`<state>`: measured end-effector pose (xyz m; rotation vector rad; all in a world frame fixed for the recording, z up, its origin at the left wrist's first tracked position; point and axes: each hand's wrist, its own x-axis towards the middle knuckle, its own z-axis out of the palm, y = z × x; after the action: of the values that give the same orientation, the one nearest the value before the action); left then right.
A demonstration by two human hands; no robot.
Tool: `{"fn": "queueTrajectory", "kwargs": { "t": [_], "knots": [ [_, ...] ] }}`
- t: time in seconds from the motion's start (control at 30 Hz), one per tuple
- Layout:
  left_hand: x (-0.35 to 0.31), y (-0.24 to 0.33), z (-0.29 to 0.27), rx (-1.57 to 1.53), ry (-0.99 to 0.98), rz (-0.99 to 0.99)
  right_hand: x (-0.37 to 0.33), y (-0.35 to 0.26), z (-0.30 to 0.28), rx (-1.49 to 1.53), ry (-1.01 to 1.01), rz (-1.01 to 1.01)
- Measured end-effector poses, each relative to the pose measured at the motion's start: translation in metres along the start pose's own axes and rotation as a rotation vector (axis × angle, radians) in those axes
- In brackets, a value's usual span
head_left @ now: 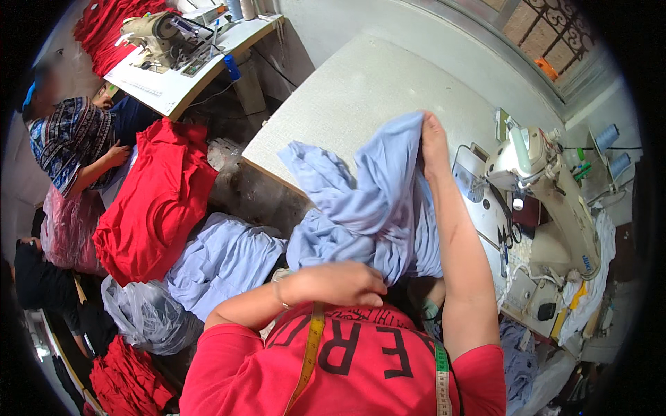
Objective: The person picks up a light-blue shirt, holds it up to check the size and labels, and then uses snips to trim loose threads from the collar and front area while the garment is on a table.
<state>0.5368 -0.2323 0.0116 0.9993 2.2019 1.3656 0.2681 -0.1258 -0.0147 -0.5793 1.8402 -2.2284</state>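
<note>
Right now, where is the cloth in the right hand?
At centre in the head view: the right hand grips the light blue cloth partly over the pale tabletop, left of the nearer sewing machine.

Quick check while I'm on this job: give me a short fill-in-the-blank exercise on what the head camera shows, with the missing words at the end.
1. The person's ____ hand pinches the raised edge of the light blue cloth.
2. The shirt beneath the measuring tape is coloured ____.
3. Across the scene, ____ sewing machines can be seen.
4. The co-worker is on the ____ side of the picture.

Missing words: right; red; two; left.
</note>
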Motion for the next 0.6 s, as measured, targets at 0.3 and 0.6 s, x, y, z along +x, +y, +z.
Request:
{"fn": "queueTrajectory", "kwargs": {
  "t": [0.3,0.6],
  "knots": [
    [-0.033,-0.050,-0.095,0.971,0.633,-0.162,-0.062,-0.137,0.012,0.792,-0.415,-0.226],
    [-0.125,0.061,-0.219,-0.114,1.545,0.213,0.049,-0.215,0.057,0.368,-0.264,-0.358]
  ]
}}
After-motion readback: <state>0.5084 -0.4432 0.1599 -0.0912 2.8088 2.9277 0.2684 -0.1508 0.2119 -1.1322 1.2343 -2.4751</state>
